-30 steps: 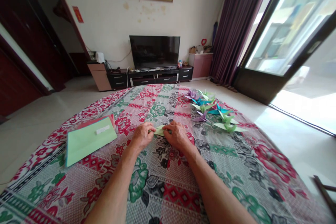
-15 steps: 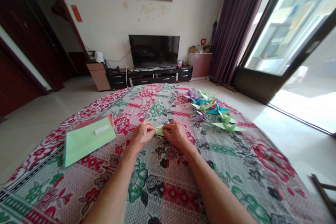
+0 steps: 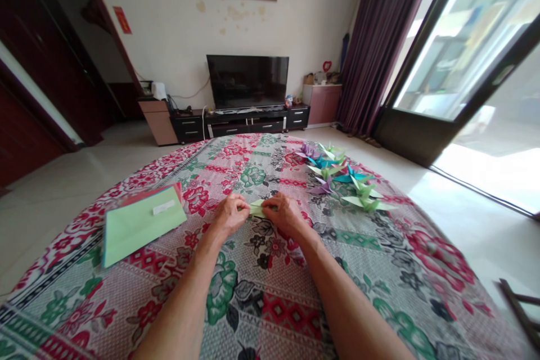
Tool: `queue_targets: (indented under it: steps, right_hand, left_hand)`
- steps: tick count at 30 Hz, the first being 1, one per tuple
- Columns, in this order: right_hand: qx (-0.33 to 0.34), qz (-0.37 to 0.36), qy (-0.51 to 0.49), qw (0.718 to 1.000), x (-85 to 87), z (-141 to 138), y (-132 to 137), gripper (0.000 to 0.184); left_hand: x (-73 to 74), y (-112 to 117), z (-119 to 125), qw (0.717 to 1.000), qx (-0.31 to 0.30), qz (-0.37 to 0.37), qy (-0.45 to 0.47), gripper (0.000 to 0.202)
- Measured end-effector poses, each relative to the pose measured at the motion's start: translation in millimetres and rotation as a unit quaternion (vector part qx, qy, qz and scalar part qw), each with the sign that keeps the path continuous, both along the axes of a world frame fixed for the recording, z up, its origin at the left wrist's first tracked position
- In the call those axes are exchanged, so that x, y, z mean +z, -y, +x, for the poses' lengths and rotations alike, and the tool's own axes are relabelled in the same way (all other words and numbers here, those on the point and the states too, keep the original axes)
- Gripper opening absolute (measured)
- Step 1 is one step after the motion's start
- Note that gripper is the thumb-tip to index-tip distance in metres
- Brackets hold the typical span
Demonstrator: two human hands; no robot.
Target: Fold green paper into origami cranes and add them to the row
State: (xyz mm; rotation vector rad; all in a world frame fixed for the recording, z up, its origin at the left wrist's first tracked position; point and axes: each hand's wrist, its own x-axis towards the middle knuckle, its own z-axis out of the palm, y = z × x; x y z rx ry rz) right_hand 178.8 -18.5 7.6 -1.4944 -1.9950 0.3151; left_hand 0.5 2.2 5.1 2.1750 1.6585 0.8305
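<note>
A small folded piece of light green paper (image 3: 256, 208) lies low over the tablecloth between my two hands. My left hand (image 3: 230, 215) pinches its left end, fingers curled together. At the opposite end, my right hand (image 3: 286, 214) grips the paper between thumb and fingers. Only the middle of the paper shows; its ends are hidden by my fingertips. To the right, several folded paper cranes (image 3: 323, 163) in green, blue and purple sit in a cluster, with a light green crane (image 3: 368, 202) nearest to me.
A stack of coloured paper sheets (image 3: 143, 230), light green on top with a white label, lies on the left of the round table's floral tablecloth (image 3: 236, 281). Beyond the table edge stand a television (image 3: 248, 81) and a low black cabinet (image 3: 189, 128). A dark chair part (image 3: 521, 306) shows at right.
Almost nothing differs. My right hand's fingers have shifted very slightly on the green paper; the left hand holds its place.
</note>
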Motion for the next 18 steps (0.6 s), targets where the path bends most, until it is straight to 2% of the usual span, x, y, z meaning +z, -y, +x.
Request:
queue_targets:
  steps: [5, 13, 18]
  right_hand:
    - [0.007, -0.011, 0.004, 1.0, -0.6, 2, -3, 0.017]
    - [0.076, 0.01, -0.009, 0.997, -3.7, 18, -6, 0.024]
    - [0.09, 0.01, -0.033, 0.995, -3.9, 21, -8, 0.015]
  left_hand:
    - [-0.2, 2, 2, 1.0, 0.01, -0.007, 0.006, 0.012]
    - [-5.3, 8, 15, 0.996, -0.011, 0.072, -0.048, 0.007]
    - [-8.1, 8, 20, 0.995, 0.003, 0.073, -0.061, 0.008]
